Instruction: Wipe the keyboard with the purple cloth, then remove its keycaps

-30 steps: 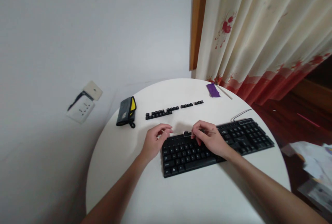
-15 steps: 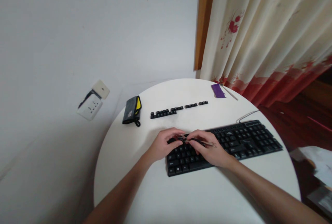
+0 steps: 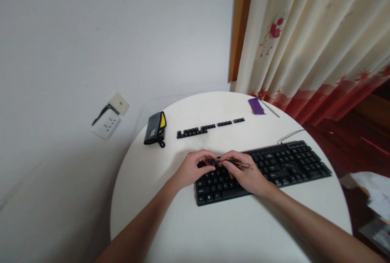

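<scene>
My left hand (image 3: 194,169) is closed above the upper left part of a black keyboard (image 3: 268,169), with a small black keycap (image 3: 212,161) pinched between thumb and fingertips. Just to its right, my right hand (image 3: 243,170) grips a thin tool (image 3: 245,167) with a wire-like end that sticks out past the hand. The tool's other end points at the keycap; blur hides whether the two touch. Both hands cover some of the keys beneath them.
Behind the keyboard, loose black keycaps (image 3: 192,133) lie in rows on the round white table (image 3: 170,230). A grey and yellow pouch (image 3: 155,129) lies at the left, a purple cloth (image 3: 256,106) and a slim stick (image 3: 270,108) at the back right. A cable (image 3: 291,135) leaves the keyboard's rear.
The keycap in my left fingers shows more clearly and looks turned. The tool in my right hand has shifted slightly, while both hands stay almost in place.
</scene>
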Demonstrator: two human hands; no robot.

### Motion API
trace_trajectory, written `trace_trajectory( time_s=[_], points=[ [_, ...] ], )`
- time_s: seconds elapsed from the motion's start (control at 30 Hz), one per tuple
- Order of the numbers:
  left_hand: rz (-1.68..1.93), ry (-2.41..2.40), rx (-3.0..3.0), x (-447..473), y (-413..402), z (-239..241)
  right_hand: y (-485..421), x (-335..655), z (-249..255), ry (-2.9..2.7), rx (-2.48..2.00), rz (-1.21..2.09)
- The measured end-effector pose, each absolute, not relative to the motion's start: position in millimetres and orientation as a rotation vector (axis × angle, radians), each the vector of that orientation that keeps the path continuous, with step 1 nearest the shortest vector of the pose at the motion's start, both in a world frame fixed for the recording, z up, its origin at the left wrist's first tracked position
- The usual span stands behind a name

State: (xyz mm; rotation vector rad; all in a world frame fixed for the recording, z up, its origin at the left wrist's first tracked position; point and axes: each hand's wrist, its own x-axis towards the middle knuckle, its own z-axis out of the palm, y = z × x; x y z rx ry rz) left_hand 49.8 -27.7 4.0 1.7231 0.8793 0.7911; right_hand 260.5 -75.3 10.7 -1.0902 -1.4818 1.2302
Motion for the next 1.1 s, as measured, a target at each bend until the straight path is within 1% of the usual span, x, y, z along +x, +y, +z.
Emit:
trace_trajectory(
  time_s=[0.13, 0.33, 0.4, 0.5, 0.6, 0.67, 0.83, 1.1],
  points=[
    [0.812, 0.908, 1.760, 49, -27, 0, -75, 260, 12, -1.469, -1.116, 1.233],
    [0.947, 0.811, 1.838, 49, -25, 5, -73, 262, 9, -1.468, -1.165, 1.167],
    [0.998, 0.809, 1.883, 49, -23, 7, -71, 265, 6, -1.463, -1.179, 1.068],
    [1.008, 0.799, 1.920, 49, -22, 7, -71, 270, 6, -1.520, -1.165, 0.822],
    [0.971, 0.777, 1.928, 50, -23, 7, -72, 274, 12, -1.696, -1.134, 0.523],
    [0.957, 0.769, 1.928, 50, -24, 7, -73, 274, 15, -1.836, -1.112, 0.421],
    [0.989, 0.752, 1.920, 51, -25, 7, -74, 269, 13, -2.132, -1.086, 0.571],
    [0.968, 0.747, 1.917, 50, -26, 8, -78, 264, 8, -2.210, -1.121, 0.480]
  ],
)
